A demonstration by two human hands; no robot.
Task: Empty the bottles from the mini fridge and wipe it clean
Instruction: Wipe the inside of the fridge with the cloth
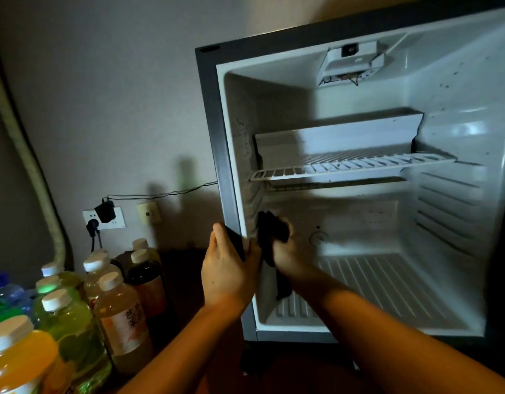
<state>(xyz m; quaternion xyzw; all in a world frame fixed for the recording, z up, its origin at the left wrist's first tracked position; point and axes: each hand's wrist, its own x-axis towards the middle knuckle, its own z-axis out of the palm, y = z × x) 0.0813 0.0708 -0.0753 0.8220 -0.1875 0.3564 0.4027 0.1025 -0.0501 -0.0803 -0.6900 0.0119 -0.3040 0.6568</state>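
The mini fridge (pixel 459 194) stands open with a white interior and no bottles inside; one wire shelf (pixel 351 166) crosses its middle. My left hand (pixel 227 277) grips the fridge's dark left front edge, thumb outside and fingers round the frame. My right hand (pixel 288 251) holds a dark cloth (pixel 269 231) bunched against the lower left inner wall; part of the cloth hangs down below the hand. Several drink bottles (pixel 75 314) with white caps stand grouped on the floor to the left of the fridge.
A wall socket (pixel 104 216) with a black adapter and plug sits low on the wall behind the bottles, its thin cable running to the fridge. A pale hose or pipe (pixel 26 155) curves down the left wall. Dark floor lies between bottles and fridge.
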